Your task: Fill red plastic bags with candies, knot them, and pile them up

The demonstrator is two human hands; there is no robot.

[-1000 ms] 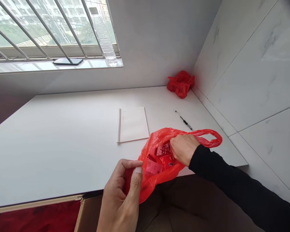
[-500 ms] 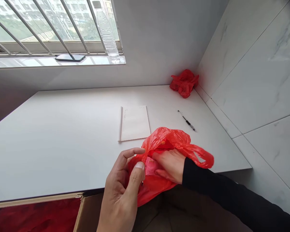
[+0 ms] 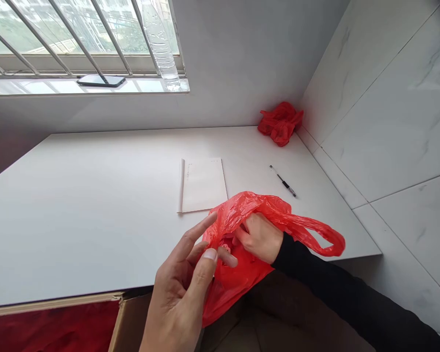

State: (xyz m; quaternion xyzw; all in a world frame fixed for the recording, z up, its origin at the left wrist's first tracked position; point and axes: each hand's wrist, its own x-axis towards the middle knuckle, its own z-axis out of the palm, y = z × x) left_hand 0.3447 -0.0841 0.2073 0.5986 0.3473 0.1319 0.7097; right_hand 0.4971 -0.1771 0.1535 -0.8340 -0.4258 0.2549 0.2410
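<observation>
A thin red plastic bag hangs at the table's front edge, its mouth open toward me. My left hand grips the left side of the mouth between thumb and fingers, with the index finger stretched out along the outside. Reaching into the bag from the right is my right hand, in a black sleeve. Its fingers are curled and partly hidden by red plastic, so what they hold does not show. A small pink patterned piece peeks out inside the bag, beside those fingers. One handle loop lies over the right wrist.
On the white table lie a notepad and a black pen. A crumpled red bag sits in the back corner. Below left is an open cardboard box with red inside. The sill holds a phone and a bottle.
My right hand has shifted up slightly inside the bag, its fingers more curled. The pink packet is now mostly out of sight. A left fingertip has come over the bag's rim.
</observation>
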